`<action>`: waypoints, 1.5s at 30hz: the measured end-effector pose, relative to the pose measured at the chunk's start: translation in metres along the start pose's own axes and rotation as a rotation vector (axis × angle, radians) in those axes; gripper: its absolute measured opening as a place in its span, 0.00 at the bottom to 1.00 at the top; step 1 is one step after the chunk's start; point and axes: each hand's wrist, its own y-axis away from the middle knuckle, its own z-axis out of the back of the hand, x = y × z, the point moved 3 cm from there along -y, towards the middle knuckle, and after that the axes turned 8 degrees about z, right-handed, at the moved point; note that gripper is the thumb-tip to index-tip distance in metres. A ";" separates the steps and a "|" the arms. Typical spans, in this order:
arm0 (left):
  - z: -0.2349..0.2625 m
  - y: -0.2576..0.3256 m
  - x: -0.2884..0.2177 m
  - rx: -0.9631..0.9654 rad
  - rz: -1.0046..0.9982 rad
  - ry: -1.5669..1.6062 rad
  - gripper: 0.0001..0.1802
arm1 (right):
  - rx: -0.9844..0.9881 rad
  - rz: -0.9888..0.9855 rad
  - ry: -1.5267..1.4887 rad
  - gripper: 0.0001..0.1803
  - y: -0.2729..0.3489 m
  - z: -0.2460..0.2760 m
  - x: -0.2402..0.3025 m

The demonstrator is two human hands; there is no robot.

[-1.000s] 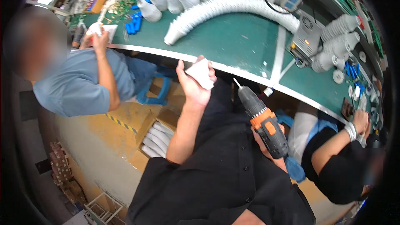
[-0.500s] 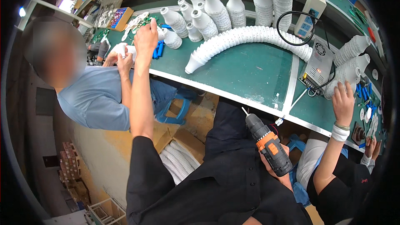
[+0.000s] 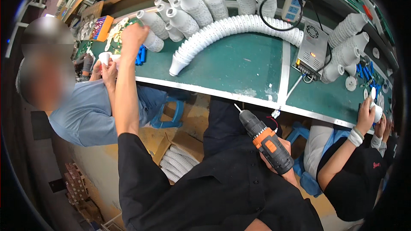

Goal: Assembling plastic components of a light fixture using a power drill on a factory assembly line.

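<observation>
Black short-sleeved shirt with a collar, apparently buttoned; bare forearms, no gloves or rings visible.

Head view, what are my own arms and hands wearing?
Both arms come out of a black short-sleeved shirt. The left sleeve ends above the elbow, leaving the forearm bare. The left hand has no glove, ring or watch visible. The right hand is mostly hidden, so its details cannot be told.

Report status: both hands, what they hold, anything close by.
Left hand stretched out over the white cup stacks, grip hidden. Right hand gripping orange-and-black drill, off the bench. Co-workers either side.
</observation>
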 end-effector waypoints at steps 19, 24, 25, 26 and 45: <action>-0.078 0.168 -0.055 -0.204 -0.392 0.590 0.41 | -0.262 -0.060 -0.222 0.27 0.027 -0.018 -0.016; -0.135 0.165 0.001 -0.018 -0.200 0.606 0.49 | -0.223 0.067 -0.280 0.24 0.031 -0.007 -0.005; -0.148 0.159 0.015 -0.027 -0.179 0.686 0.49 | -0.186 0.012 -0.276 0.22 0.032 -0.004 -0.005; -0.160 0.152 0.029 -0.046 -0.148 0.757 0.48 | -0.134 -0.035 -0.275 0.20 0.033 -0.001 -0.005; -0.051 0.308 -0.047 0.671 0.278 2.012 0.30 | -0.026 0.008 -0.024 0.13 0.007 -0.001 -0.003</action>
